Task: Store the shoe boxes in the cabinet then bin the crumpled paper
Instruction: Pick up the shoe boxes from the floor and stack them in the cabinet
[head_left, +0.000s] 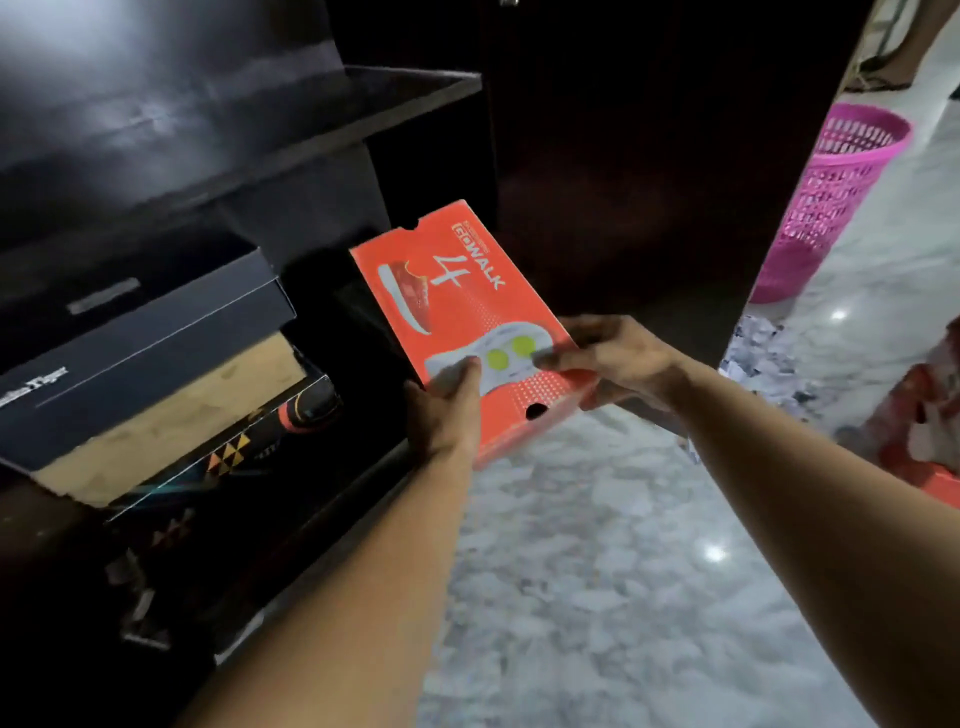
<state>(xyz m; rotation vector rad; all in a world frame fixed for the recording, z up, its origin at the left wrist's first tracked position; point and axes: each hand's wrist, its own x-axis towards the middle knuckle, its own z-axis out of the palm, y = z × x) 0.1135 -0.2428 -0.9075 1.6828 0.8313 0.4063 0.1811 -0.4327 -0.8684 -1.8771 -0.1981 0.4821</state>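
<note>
An orange shoe box (457, 291) with a printed shoe and the number 4 on its lid is held tilted in front of the dark cabinet (249, 135). My left hand (447, 410) grips its near left edge and my right hand (618, 364) grips its near right corner. Its far end points into the cabinet's lower compartment. On that shelf to the left sit a dark blue and tan shoe box (150, 364) stacked on a black patterned box (218, 457). Crumpled white paper (763, 358) lies on the floor at the right.
A pink mesh basket (836, 197) stands on the marble floor (597, 571) at the right, beyond the open cabinet door (649, 156). Something red and white (930, 431) lies at the right edge. An upper cabinet shelf (332, 98) is above the boxes.
</note>
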